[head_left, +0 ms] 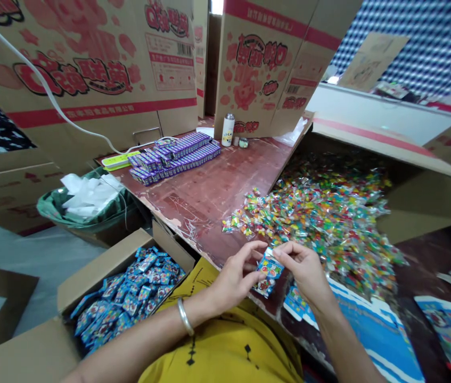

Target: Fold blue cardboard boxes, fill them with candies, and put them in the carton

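Both hands are on a small blue printed candy box (270,268), held in front of me over the table's near edge. My left hand (238,274) grips its left side between thumb and fingers. At the top end, where a white flap shows, my right hand (303,266) pinches with thumb and forefinger. Just beyond lies a heap of small clear bags of colourful candy (329,213). Flat blue printed cartons (369,330) lie under and beside my right forearm. Lower left, an open cardboard box (101,266) contains many small blue candy boxes (129,298).
Purple small boxes (177,157) stand in rows on the red-brown table (197,202). A white bottle (228,130) and small jar (243,142) are behind. A green-lined bin (55,207) holds white paper. Large cartons (101,64) wall the back; a white cable (49,93) hangs at left.
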Available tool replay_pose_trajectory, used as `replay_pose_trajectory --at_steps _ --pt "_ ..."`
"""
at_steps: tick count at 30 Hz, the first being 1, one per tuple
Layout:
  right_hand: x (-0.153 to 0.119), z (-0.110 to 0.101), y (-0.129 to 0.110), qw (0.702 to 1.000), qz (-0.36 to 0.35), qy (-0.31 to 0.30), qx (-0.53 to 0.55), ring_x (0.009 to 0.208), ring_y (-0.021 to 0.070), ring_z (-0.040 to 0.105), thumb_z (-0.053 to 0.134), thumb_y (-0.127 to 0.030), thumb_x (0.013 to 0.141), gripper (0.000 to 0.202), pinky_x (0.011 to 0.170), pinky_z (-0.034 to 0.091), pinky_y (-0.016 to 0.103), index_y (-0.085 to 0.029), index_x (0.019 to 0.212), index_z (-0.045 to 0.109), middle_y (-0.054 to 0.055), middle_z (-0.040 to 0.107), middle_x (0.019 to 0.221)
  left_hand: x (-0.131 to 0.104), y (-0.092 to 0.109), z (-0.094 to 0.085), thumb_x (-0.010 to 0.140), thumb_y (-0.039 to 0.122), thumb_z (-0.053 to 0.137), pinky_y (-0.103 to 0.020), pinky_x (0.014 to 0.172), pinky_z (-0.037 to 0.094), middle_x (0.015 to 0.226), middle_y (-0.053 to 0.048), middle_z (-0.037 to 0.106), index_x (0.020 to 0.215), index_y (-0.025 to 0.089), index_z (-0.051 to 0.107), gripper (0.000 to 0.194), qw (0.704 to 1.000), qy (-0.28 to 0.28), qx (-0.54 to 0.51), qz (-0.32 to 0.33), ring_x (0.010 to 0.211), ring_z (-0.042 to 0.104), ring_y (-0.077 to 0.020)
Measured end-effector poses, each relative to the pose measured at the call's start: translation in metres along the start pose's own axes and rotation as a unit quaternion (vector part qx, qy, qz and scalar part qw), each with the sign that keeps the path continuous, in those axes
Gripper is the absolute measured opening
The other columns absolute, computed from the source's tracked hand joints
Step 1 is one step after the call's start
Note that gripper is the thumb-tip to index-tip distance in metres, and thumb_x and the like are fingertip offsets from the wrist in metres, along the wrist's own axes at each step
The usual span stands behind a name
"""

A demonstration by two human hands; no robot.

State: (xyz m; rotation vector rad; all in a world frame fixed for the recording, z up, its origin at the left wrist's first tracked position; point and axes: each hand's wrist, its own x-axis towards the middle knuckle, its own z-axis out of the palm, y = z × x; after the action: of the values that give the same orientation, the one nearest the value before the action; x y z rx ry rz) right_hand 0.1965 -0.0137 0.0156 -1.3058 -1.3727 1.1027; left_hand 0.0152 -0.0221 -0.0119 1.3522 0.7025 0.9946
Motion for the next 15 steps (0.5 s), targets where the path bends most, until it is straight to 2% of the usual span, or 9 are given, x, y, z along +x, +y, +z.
replay_pose_trajectory --at_steps 5,7,8,10,11,12,15 --pt "-0.008 0.0 -0.005 0.996 -0.073 -0.021 -0.056 0.079 0.0172 0.058 0.06 -0.035 0.09 0.023 0.071 0.046 0.028 -0.019 0.073 0.061 0.004 0.062 0.083 -0.001 0.006 -0.004 0.083 0.017 0.063 -0.028 0.078 0.048 0.104 -0.004 0.057 0.127 0.026 0.051 0.047 0.999 -0.012 -0.015 -0.032 0.091 0.056 -0.0151" --pt "-0.013 -0.002 -0.007 0.991 -0.08 -0.055 -0.091 0.09 0.0198 0.06 0.058 -0.036 0.09 0.017 0.077 0.049 0.03 -0.02 0.085 0.063 0.006 0.063 0.096 0.001 0.007 -0.007 0.083 0.021 0.065 -0.026 0.077 0.047 0.102 -0.004 0.06 0.122 0.023 0.055 0.04 0.999 -0.005 -0.039 -0.033 0.089 0.056 -0.0149" --pt "-0.017 -0.004 -0.007 0.986 -0.081 -0.079 -0.121 0.097 0.0219 0.06 0.062 -0.037 0.087 0.018 0.081 0.05 0.032 -0.022 0.097 0.063 0.007 0.062 0.106 0.002 0.006 -0.008 0.082 0.023 0.066 -0.026 0.076 0.046 0.1 -0.004 0.06 0.119 0.021 0.056 0.039 0.998 0.0 -0.057 -0.032 0.088 0.056 -0.0147" --pt "-0.023 -0.004 -0.006 0.968 -0.089 -0.119 -0.2 0.114 0.0268 0.054 0.073 -0.037 0.076 0.055 0.091 0.05 0.038 -0.025 0.126 0.052 0.009 0.053 0.128 0.005 0.003 -0.01 0.079 0.026 0.07 -0.025 0.075 0.046 0.097 -0.003 0.061 0.116 0.019 0.056 0.04 0.994 0.008 -0.103 -0.033 0.086 0.057 -0.0141" --pt "-0.025 -0.004 -0.004 0.956 -0.1 -0.126 -0.243 0.121 0.0284 0.05 0.077 -0.035 0.071 0.073 0.096 0.048 0.041 -0.026 0.135 0.043 0.009 0.048 0.136 0.007 0.001 -0.011 0.078 0.027 0.072 -0.025 0.075 0.046 0.096 -0.003 0.061 0.115 0.019 0.055 0.042 0.991 0.011 -0.126 -0.035 0.085 0.057 -0.0138" --pt "-0.027 -0.002 -0.002 0.944 -0.116 -0.123 -0.283 0.126 0.0291 0.046 0.078 -0.034 0.07 0.083 0.101 0.045 0.043 -0.027 0.141 0.036 0.009 0.044 0.14 0.008 -0.002 -0.011 0.077 0.027 0.073 -0.025 0.075 0.046 0.095 -0.003 0.061 0.115 0.019 0.055 0.044 0.989 0.015 -0.143 -0.038 0.085 0.057 -0.0136" --pt "-0.026 0.005 0.005 0.916 -0.174 -0.087 -0.352 0.131 0.0287 0.041 0.072 -0.033 0.075 0.078 0.109 0.037 0.047 -0.025 0.142 0.033 0.01 0.044 0.141 0.011 -0.005 -0.015 0.075 0.027 0.074 -0.025 0.078 0.046 0.097 -0.004 0.061 0.114 0.018 0.054 0.045 0.988 0.018 -0.148 -0.043 0.087 0.057 -0.0143"
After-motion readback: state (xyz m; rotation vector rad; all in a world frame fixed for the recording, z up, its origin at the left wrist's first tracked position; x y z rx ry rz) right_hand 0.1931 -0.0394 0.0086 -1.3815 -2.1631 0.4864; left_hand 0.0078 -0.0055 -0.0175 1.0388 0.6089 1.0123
